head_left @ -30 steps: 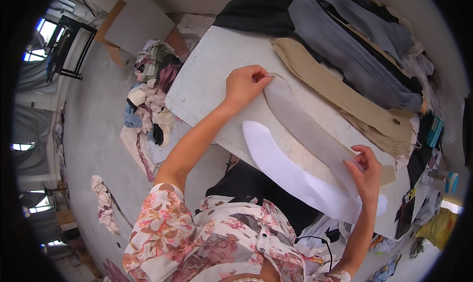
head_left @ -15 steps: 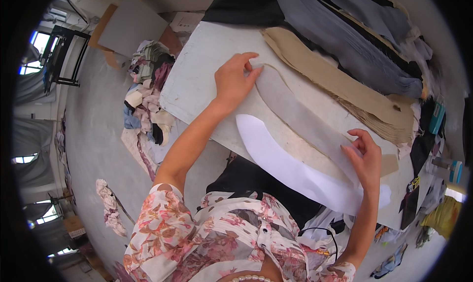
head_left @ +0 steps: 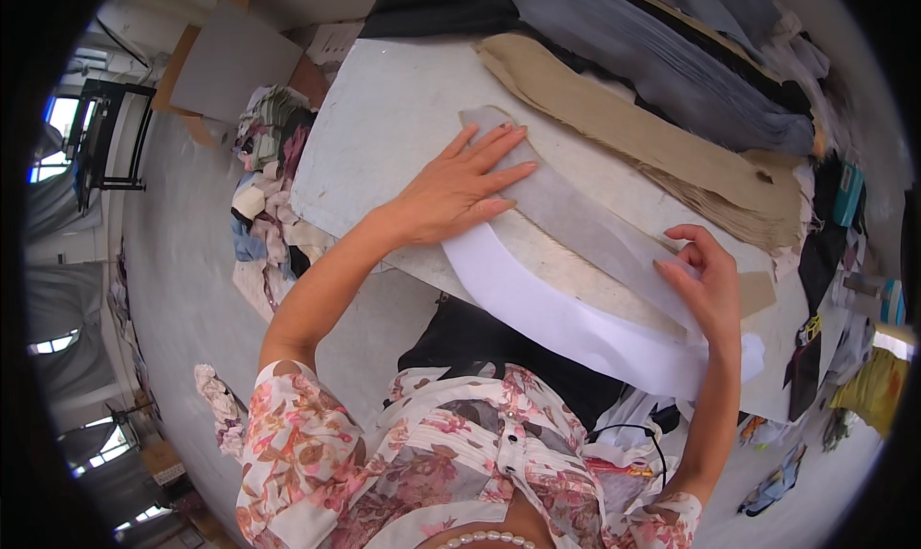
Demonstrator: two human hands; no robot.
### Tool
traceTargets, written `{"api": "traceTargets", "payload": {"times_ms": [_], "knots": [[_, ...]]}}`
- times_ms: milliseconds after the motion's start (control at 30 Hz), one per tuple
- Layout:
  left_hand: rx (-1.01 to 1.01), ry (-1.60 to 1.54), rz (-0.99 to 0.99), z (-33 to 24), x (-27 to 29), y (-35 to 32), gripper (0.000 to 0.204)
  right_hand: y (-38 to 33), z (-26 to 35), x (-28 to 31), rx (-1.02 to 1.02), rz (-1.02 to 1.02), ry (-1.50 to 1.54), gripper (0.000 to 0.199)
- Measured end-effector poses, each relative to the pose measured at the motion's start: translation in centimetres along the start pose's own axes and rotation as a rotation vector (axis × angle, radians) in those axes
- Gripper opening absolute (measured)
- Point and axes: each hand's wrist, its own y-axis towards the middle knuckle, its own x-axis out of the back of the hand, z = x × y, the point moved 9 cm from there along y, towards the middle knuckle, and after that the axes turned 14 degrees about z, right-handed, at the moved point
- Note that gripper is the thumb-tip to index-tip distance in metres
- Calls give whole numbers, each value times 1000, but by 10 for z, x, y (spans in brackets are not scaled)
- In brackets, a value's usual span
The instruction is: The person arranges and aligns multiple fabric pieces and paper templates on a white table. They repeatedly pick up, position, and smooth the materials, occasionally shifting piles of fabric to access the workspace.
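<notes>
A curved, sheer grey strip (head_left: 600,225) lies along the pale table, over a tan fabric piece whose edges show around it. My left hand (head_left: 459,189) rests flat near the strip's far left end, fingers spread and palm down. At the strip's right part my right hand (head_left: 708,278) is curled, thumb and fingers bent in on its edge; the exact grip is partly hidden. Nearer to me, a curved white strip (head_left: 537,314) runs along the table's front edge, its left end by my left hand and its right end passing under my right wrist.
Beyond the strips lies a stack of tan fabric pieces (head_left: 633,131), with grey-blue fabric stacks (head_left: 662,64) and black cloth (head_left: 432,7) behind. Fabric scraps (head_left: 273,194) are heaped left of the table (head_left: 384,117). A cardboard box (head_left: 230,59) stands at the far left.
My left hand has gone from pinching the grey strip's far end to lying flat and spread on it. My right hand stays at the right end, shifted slightly up in view.
</notes>
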Motion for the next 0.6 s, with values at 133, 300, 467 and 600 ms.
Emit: {"api": "traceTargets", "payload": {"times_ms": [133,300,467,600], "knots": [[-33,193,-84,-23,9,4,59,2,2,0,4,-35,-77,36],[-197,107,109,-53,-17,16,70,1,6,1,23,-51,-161,38],[-211,90,163,-53,-20,20,73,-11,4,16,36,-119,-218,40],[-208,89,168,-51,-20,19,74,-10,-1,14,32,-144,-290,41]]}}
